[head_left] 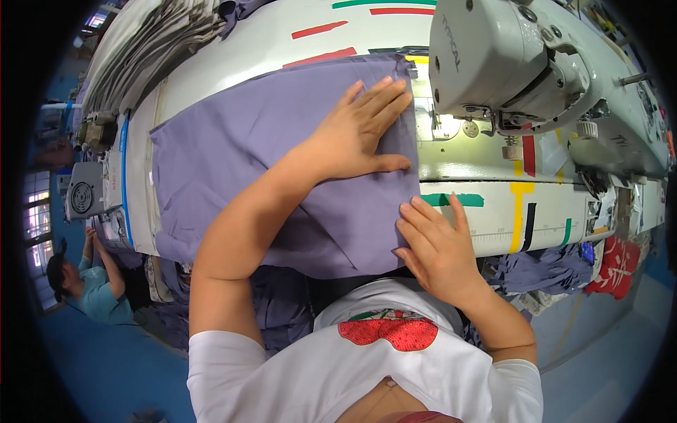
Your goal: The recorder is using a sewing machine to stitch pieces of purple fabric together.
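Observation:
A purple-grey piece of fabric (240,162) lies spread over the white sewing table, its near edge hanging by my lap. My left hand (363,130) rests flat on its upper right part, fingers stretched toward the right edge and thumb held apart. Lower down, my right hand (438,243) is at the fabric's right edge, fingertips touching or just beside the cloth. Its fingers are extended, and one points up over the table. To the right of the cloth stands a white sewing machine (486,63), its presser foot area just beyond my left fingertips.
Stacked grey-white cloth pieces (151,53) sit at the far left. Coloured tape strips, including a green one (462,200), mark the table. Bundled purple fabric (539,271) and a red cloth item (615,268) lie at the right. Another person (95,289) works at the left.

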The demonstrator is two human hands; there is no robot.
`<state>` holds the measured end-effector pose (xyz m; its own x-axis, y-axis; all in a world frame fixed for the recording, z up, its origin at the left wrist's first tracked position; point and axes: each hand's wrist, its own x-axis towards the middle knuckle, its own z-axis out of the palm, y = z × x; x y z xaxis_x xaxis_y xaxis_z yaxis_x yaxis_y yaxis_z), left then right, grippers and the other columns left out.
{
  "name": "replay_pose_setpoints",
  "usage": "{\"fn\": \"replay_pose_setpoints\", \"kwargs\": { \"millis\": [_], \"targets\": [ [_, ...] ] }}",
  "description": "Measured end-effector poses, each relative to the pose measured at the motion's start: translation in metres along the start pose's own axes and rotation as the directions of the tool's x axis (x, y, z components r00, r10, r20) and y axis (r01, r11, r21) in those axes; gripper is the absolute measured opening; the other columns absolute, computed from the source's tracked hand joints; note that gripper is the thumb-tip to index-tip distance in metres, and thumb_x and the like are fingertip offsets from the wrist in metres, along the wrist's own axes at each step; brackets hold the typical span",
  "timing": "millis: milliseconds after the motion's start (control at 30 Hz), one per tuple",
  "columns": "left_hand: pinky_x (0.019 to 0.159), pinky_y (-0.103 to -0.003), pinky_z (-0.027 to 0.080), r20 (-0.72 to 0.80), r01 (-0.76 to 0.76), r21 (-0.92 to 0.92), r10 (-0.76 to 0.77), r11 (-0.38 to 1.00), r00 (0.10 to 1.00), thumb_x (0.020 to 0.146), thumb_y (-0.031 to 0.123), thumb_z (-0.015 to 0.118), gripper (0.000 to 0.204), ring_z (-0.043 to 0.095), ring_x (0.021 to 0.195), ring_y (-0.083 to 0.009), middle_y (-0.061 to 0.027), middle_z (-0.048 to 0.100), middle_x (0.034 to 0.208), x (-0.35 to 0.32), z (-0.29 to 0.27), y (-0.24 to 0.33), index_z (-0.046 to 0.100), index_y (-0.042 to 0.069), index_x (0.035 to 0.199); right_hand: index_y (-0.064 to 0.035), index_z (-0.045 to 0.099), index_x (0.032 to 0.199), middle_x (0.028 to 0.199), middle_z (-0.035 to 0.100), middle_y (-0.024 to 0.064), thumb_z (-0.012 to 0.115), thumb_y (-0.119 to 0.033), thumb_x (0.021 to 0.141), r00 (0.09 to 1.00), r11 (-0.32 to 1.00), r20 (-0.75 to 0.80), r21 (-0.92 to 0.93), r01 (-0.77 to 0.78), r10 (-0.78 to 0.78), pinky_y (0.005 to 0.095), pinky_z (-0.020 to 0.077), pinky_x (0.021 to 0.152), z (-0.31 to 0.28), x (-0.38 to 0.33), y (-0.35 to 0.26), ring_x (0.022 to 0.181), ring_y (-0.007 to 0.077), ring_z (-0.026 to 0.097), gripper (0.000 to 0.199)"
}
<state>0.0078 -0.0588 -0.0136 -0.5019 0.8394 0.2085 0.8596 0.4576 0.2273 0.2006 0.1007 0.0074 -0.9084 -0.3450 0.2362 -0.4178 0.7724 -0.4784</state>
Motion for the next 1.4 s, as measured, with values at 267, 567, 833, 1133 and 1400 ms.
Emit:
{"fn": "replay_pose_setpoints", "kwargs": {
  "millis": [267, 567, 833, 1133, 1400],
  "targets": [
    [0.107, -0.053, 0.029, -0.016, -0.027, 0.086, 0.029, 0.996, 0.999, 0.075, 0.069, 0.059, 0.087, 0.033, 0.137, -0.0344, -0.0223, 0.042, 0.141, 0.052, 0.024, -0.004, 0.052, -0.002, 0.125, -0.0019, 0.06, 0.113, 0.124, 0.058, 0.0119, 0.073, -0.019, 0.075, 0.988, 0.981, -0.09, -0.138, -0.139, 0.128, 0.0578, 0.0241, 0.108, -0.005, -0.008, 0.027, 0.123, 0.0269, 0.05, 0.044],
    [0.104, -0.055, 0.032, 0.004, -0.033, -0.036, 0.033, 0.999, 0.999, 0.073, 0.069, 0.061, 0.086, 0.035, 0.134, -0.0347, -0.0182, 0.049, 0.133, 0.054, 0.021, 0.009, 0.058, -0.003, 0.12, -0.0019, 0.062, 0.113, 0.127, 0.057, 0.0124, 0.072, -0.019, 0.075, 0.986, 0.984, -0.094, -0.097, -0.146, 0.137, 0.0576, 0.0254, 0.107, -0.003, -0.017, 0.03, 0.125, 0.0271, 0.049, 0.043],
    [0.103, -0.055, 0.034, 0.077, 0.01, -0.014, -0.008, 1.0, 0.997, 0.072, 0.067, 0.063, 0.087, 0.037, 0.133, -0.0351, -0.0187, 0.05, 0.132, 0.053, 0.017, 0.011, 0.056, -0.005, 0.121, -0.0022, 0.062, 0.112, 0.128, 0.056, 0.0122, 0.072, -0.02, 0.076, 0.988, 0.988, -0.094, -0.08, -0.132, 0.124, 0.0566, 0.0287, 0.105, -0.002, -0.018, 0.033, 0.123, 0.0285, 0.051, 0.042],
    [0.106, -0.051, 0.03, 0.082, 0.009, -0.097, -0.001, 0.995, 0.997, 0.074, 0.046, 0.071, 0.063, 0.04, 0.13, -0.0302, -0.0159, 0.05, 0.128, 0.017, -0.001, 0.044, 0.056, 0.001, 0.116, -0.0022, 0.066, 0.106, 0.119, 0.063, 0.0116, 0.071, -0.017, 0.077, 0.989, 0.998, -0.142, -0.034, -0.052, 0.046, 0.0538, 0.0266, 0.106, 0.005, -0.037, 0.03, 0.118, 0.0284, 0.055, 0.034],
    [0.106, -0.052, 0.03, 0.13, -0.089, -0.223, 0.12, 0.971, 0.984, 0.073, 0.035, 0.073, 0.068, 0.04, 0.13, -0.0283, -0.0096, 0.042, 0.142, -0.024, 0.006, 0.07, 0.05, 0.011, 0.132, -0.0026, 0.065, 0.109, 0.119, 0.063, 0.0119, 0.07, -0.014, 0.078, 0.987, 0.999, -0.156, -0.012, -0.046, 0.044, 0.0531, 0.0255, 0.106, 0.012, -0.059, 0.023, 0.118, 0.0274, 0.056, 0.034]
  ]
}}
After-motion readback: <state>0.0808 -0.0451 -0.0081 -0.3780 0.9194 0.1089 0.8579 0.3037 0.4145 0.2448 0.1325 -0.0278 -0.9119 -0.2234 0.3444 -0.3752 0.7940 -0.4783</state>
